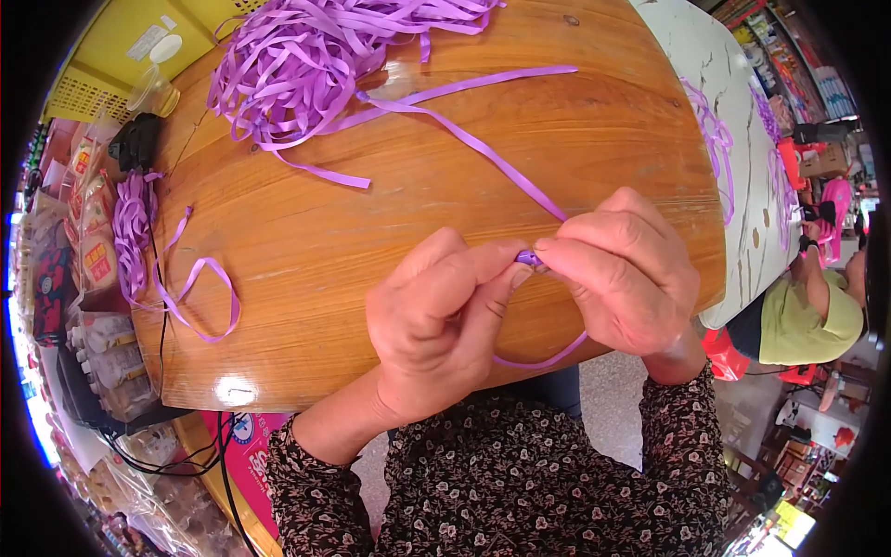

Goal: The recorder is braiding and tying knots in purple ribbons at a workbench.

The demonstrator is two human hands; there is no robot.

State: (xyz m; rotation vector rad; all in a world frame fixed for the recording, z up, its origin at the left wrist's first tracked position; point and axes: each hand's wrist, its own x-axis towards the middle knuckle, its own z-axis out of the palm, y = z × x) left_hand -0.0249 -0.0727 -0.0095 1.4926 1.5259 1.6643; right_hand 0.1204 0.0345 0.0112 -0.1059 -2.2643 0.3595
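My left hand [432, 320] and my right hand [631, 274] meet over the near part of the wooden table [371, 251]. Both are closed in a pinch, thumb against forefinger, on a short folded or knotted bit of purple ribbon [528, 257]. A strand of this ribbon comes from the far pile and passes behind my right hand. Below the hands, a loop of it hangs by the table's near edge. A large tangled pile of purple ribbon [297, 70] lies at the far side, with loose ends spread toward me. My fingers partly hide the bit they pinch.
At the left edge are a ribbon bundle [135, 227], a black cable and packaged goods [97, 251]. A yellow basket [97, 70] and a clear cup [153, 93] stand far left. To the right, a white marbled table [696, 56] bears more ribbon; a person in green [807, 316] sits there.
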